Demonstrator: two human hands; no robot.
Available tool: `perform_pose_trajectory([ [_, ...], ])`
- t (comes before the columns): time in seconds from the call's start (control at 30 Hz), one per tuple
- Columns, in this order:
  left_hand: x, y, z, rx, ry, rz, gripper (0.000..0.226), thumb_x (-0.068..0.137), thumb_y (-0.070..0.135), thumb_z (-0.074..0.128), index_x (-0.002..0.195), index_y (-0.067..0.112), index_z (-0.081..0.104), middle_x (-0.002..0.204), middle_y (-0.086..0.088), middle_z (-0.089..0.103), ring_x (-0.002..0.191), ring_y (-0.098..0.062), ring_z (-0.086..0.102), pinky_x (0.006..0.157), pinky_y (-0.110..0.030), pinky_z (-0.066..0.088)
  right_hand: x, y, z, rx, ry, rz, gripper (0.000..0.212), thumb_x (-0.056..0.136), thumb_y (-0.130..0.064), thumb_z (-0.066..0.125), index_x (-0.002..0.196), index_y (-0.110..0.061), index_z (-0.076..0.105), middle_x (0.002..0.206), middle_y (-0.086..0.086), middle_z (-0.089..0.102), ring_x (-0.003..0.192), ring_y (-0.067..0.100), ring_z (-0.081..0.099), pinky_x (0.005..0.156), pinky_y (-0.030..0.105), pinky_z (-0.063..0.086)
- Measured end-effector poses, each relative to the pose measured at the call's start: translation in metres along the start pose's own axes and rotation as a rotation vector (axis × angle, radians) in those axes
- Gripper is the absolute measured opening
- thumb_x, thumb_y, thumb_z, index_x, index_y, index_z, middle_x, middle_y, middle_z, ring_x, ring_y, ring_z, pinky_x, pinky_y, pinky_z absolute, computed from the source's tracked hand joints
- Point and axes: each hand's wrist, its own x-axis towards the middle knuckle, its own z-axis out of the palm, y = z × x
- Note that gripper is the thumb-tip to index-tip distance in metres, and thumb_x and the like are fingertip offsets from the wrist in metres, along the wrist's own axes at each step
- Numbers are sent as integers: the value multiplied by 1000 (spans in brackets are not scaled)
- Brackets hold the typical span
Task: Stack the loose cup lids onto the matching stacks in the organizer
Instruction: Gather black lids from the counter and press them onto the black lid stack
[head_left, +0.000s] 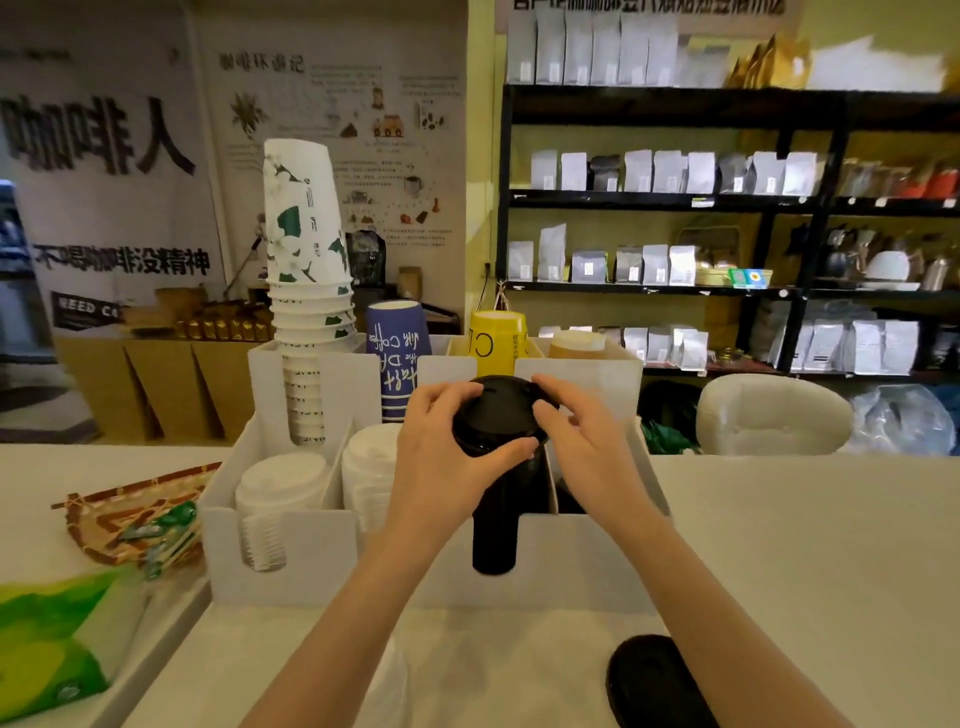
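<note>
White organizer (322, 551) centre frame: front slots hold two white lid stacks (280, 493), black lid stack (496, 535); back slots hold cup stacks (306, 291). Left hand (447, 457) and right hand (587, 447), fingers half-curled, grasp black lid (498, 410) atop black stack. Loose black lid (649, 675) on table (805, 545), lower right.

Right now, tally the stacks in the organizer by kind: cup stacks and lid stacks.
Cup stacks: 3, namely floral, blue, yellow
White lid stacks: 2, left and middle
Black lid stacks: 1
Total: 6
</note>
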Motion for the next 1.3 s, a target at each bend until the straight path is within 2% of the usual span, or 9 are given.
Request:
perform_pose_trajectory([
  [0.1, 3, -10, 7, 28, -10, -48, 64, 62, 37, 77, 118, 18, 53, 124, -1, 48, 107, -9, 43, 81, 6, 26, 5, 12, 8, 64, -65, 87, 45, 91, -21, 44, 135, -19, 35, 139, 3, 44, 127, 15, 40, 110, 41, 34],
  [0.23, 4, -18, 7, 102, -76, -78, 63, 66, 43, 72, 122, 19, 53, 137, -2, 47, 126, -14, 40, 95, -16, 23, 4, 27, 15, 133, -123, 154, 52, 92, -26, 42, 140, -24, 22, 148, 3, 32, 133, 15, 32, 113, 43, 29],
  [0.5, 6, -20, 5, 135, -161, -64, 58, 76, 37, 65, 127, 18, 48, 136, -1, 49, 123, -12, 41, 86, -7, 22, 9, 34, 16, 83, -138, 123, 38, 94, -22, 36, 131, -18, 38, 127, -1, 48, 118, 9, 43, 99, 22, 35],
  [0.73, 8, -22, 3, 151, -162, -51, 52, 79, 35, 61, 126, 17, 49, 132, -2, 53, 119, -12, 45, 86, -11, 23, 13, 35, 17, 31, -130, 107, 38, 94, -28, 34, 128, -16, 45, 123, 3, 54, 115, 15, 47, 101, 31, 39],
  [0.87, 9, -20, 1, 130, -136, -46, 50, 80, 35, 60, 125, 16, 50, 129, -3, 56, 115, -10, 46, 88, -15, 27, 15, 32, 12, 81, -158, 87, 30, 94, -25, 35, 120, -21, 49, 109, -5, 55, 101, 3, 50, 89, 10, 38],
  [0.97, 9, -21, 2, 144, -141, -63, 51, 80, 35, 60, 125, 15, 50, 130, -3, 56, 118, -14, 46, 90, -17, 27, 15, 34, 14, 58, -169, 98, 39, 94, -27, 34, 131, -17, 42, 120, -3, 53, 115, 9, 46, 100, 18, 34],
  [1.03, 8, -22, 3, 161, -156, -81, 51, 80, 36, 59, 126, 15, 49, 130, -4, 56, 119, -15, 46, 90, -18, 27, 13, 34, 15, 86, -181, 107, 35, 94, -23, 34, 127, -16, 44, 104, -11, 52, 98, -1, 49, 82, -1, 35],
  [1.1, 8, -22, 4, 167, -164, -89, 51, 80, 37, 59, 126, 15, 50, 130, -4, 56, 119, -16, 47, 89, -19, 27, 12, 33, 13, 98, -184, 119, 35, 94, -22, 33, 128, -18, 43, 101, -14, 48, 89, -7, 46, 71, -6, 35],
  [1.3, 7, -22, 3, 220, -199, -78, 52, 80, 40, 58, 125, 16, 50, 128, -5, 56, 117, -17, 48, 95, -27, 35, 10, 40, 15, 56, -154, 113, 40, 94, -25, 34, 134, -18, 38, 127, -2, 49, 115, 7, 42, 102, 22, 30],
])
